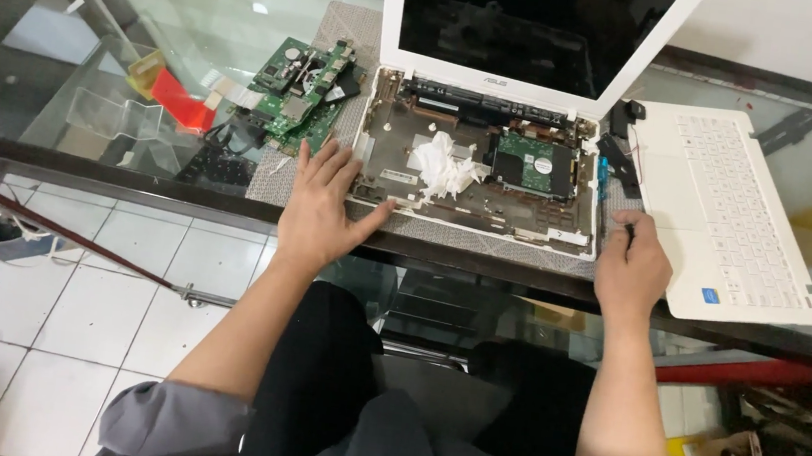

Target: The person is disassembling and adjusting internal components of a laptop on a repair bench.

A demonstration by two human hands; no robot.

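A white laptop base (472, 220) lies open on a grey mat, its keyboard cover removed and its insides exposed, with the screen (538, 21) standing up behind. A crumpled white tissue (445, 165) and a hard drive with a green board (531, 164) sit inside. My left hand (320, 207) rests flat at the base's front left corner, thumb touching its edge. My right hand (631, 265) is closed around a thin dark tool at the base's front right corner.
The detached white keyboard cover (729, 212) lies to the right. A green circuit board (302, 91) sits left of the laptop, with a red piece (178, 99) and clear plastic stands further left. The glass table's dark front edge (129, 184) runs below my hands.
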